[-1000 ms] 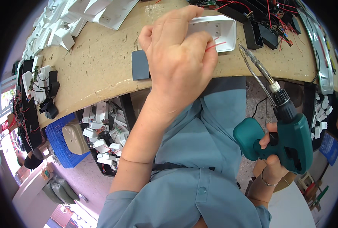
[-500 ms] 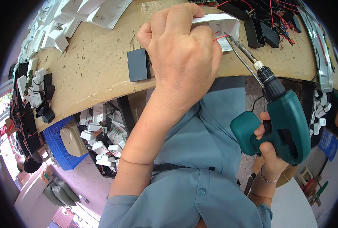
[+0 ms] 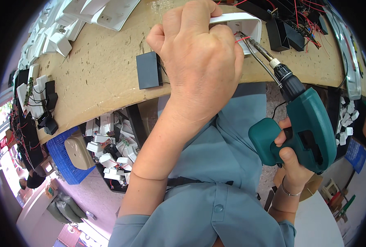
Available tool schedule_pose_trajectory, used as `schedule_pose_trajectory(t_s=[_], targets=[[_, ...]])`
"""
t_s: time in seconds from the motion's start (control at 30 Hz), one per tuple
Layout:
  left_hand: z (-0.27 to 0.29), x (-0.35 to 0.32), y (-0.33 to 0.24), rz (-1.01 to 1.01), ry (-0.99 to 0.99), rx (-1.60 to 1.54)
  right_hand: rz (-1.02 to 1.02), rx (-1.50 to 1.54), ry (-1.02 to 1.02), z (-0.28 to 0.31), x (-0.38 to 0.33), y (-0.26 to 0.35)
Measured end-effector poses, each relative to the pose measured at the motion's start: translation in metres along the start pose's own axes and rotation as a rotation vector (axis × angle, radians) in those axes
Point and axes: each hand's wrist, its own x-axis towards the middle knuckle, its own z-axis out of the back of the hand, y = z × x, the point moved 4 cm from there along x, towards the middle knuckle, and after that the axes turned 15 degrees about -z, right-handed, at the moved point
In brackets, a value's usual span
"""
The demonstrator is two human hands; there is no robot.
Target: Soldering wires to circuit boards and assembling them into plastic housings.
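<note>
My left hand [image 3: 201, 61] is closed at the far edge of the bench, gripping an open white plastic housing [image 3: 253, 29]; its fingertips are mostly hidden behind the knuckles. A short red wire [image 3: 243, 39] sticks out beside that hand, over the housing's opening. In my right hand [image 3: 293, 164] is a green pistol-shaped soldering gun [image 3: 314, 129], a finger at its trigger. Its hot tip and thin curved feed tube point left into the housing, close to the wire. Whether the tip touches a contact inside, I cannot tell. A dark grey box [image 3: 149, 71] lies left of my wrist.
Black cases [image 3: 278, 35] with tangled red wires sit at the right back. White housings [image 3: 59, 39] are heaped at the left back. Under the bench's front edge stand a bin of white parts [image 3: 117, 150] and a blue basket [image 3: 66, 158].
The soldering gun has shifted slightly left and up, its tip reaching further into the white housing. My left hand and the housing have moved a little.
</note>
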Motion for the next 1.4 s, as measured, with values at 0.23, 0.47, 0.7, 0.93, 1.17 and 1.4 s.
schedule_pose_trajectory(t_s=[0.23, 0.47, 0.7, 0.93, 1.17, 1.4], targets=[[0.000, 0.000, 0.000, 0.029, -0.004, -0.027, 0.005, 0.067, 0.031, -0.003, 0.000, 0.001], [0.001, 0.001, 0.000, 0.039, 0.001, -0.039, -0.015, 0.030, 0.012, -0.002, -0.002, 0.004], [0.000, 0.001, 0.000, 0.037, -0.002, -0.037, -0.025, -0.073, -0.077, -0.005, -0.005, 0.010], [0.001, 0.001, 0.000, 0.034, -0.004, -0.012, -0.054, -0.074, -0.037, -0.003, -0.010, 0.010], [0.001, 0.001, 0.001, 0.061, 0.008, -0.054, -0.025, -0.012, -0.037, -0.009, -0.008, 0.012], [0.001, 0.001, 0.002, 0.091, 0.011, -0.083, -0.023, -0.051, -0.032, -0.006, -0.008, 0.010]])
